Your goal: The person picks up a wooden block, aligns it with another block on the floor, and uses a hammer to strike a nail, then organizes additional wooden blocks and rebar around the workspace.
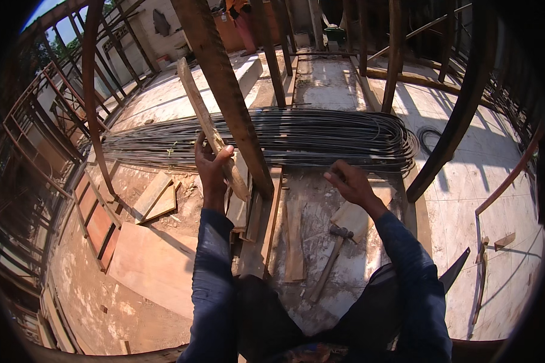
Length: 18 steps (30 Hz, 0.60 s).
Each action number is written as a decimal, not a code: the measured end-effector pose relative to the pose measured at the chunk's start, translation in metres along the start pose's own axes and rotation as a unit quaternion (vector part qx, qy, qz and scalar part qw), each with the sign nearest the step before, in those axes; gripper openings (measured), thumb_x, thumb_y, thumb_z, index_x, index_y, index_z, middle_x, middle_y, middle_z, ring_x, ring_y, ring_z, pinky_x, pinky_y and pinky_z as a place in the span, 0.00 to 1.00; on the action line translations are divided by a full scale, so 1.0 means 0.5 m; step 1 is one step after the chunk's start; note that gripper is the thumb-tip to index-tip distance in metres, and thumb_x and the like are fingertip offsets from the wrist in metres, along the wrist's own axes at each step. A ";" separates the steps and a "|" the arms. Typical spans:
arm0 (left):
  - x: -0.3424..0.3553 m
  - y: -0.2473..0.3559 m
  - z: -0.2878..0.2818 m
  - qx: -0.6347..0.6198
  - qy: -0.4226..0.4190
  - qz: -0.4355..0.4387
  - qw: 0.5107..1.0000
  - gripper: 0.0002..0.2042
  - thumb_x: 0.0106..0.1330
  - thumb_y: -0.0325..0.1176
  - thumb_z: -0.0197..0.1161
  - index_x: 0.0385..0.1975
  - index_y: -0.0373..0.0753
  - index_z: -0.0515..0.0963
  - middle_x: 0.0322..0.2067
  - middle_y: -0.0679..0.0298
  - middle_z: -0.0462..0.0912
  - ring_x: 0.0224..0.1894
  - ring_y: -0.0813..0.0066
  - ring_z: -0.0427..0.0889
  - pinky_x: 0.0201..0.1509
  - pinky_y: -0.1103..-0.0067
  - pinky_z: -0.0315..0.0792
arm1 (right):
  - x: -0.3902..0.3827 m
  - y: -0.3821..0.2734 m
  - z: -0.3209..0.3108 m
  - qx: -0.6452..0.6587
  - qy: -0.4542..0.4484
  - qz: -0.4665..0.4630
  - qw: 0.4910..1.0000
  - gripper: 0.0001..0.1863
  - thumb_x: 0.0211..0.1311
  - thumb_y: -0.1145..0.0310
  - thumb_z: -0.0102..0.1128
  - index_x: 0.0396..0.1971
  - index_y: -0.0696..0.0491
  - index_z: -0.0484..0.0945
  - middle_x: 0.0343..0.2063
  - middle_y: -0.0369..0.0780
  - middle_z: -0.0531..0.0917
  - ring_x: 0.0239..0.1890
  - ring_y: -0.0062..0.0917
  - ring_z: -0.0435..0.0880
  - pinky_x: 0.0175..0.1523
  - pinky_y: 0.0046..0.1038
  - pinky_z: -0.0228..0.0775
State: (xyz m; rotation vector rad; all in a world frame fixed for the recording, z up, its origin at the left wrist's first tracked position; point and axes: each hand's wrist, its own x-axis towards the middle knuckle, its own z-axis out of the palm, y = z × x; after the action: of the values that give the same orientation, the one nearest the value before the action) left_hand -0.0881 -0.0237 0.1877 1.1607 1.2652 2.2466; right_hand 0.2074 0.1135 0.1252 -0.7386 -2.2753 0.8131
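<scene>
Beside the upright timber post (227,91), my left hand (211,169) grasps a rough wooden batten (203,115), likely light, stiff and splintery, best held near mid-length, while my right hand (354,185) hovers half-curled, whether empty I cannot tell

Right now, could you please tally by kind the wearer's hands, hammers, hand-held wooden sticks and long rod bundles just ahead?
Left hand and right hand: 2
Hammer: 1
Hand-held wooden stick: 1
Long bundle of dark rods: 1
Total: 5
</scene>
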 end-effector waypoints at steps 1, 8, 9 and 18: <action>-0.021 0.005 0.024 0.020 -0.002 0.010 1.000 0.32 0.48 0.27 0.67 0.56 0.34 0.61 0.38 0.57 0.76 0.38 0.73 0.78 0.39 0.79 0.74 | 0.008 -0.026 0.013 0.077 0.025 -0.032 0.996 0.15 0.60 0.56 0.59 0.33 0.54 0.72 0.27 0.43 0.80 0.29 0.30 0.80 0.34 0.30 0.70; -0.166 -0.054 0.127 0.145 -0.081 -0.019 0.986 0.40 0.47 0.31 0.74 0.58 0.31 0.55 0.46 0.53 0.71 0.46 0.67 0.76 0.51 0.76 0.73 | 0.024 -0.095 0.093 0.239 0.017 -0.054 0.969 0.17 0.62 0.57 0.58 0.36 0.57 0.72 0.30 0.42 0.81 0.32 0.26 0.82 0.36 0.29 0.71; -0.190 -0.069 0.138 0.164 -0.084 -0.023 0.983 0.40 0.47 0.31 0.74 0.58 0.32 0.55 0.47 0.53 0.71 0.47 0.67 0.75 0.51 0.75 0.73 | 0.016 -0.093 0.098 0.253 -0.012 -0.046 0.966 0.16 0.62 0.57 0.57 0.36 0.57 0.73 0.29 0.42 0.81 0.33 0.26 0.82 0.37 0.28 0.71; -0.254 -0.129 0.169 0.054 -0.194 -0.199 0.959 0.35 0.50 0.24 0.67 0.57 0.30 0.55 0.48 0.54 0.71 0.49 0.69 0.75 0.53 0.76 0.73 | -0.024 -0.031 0.107 0.196 0.006 -0.016 0.981 0.16 0.66 0.59 0.52 0.28 0.59 0.75 0.17 0.40 0.75 0.20 0.20 0.72 0.27 0.26 0.64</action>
State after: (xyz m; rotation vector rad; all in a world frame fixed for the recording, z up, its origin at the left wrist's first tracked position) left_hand 0.0489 -0.0162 0.0950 1.1833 1.3248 1.5887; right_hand 0.1739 0.0764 0.0982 -0.5199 -2.0211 1.1911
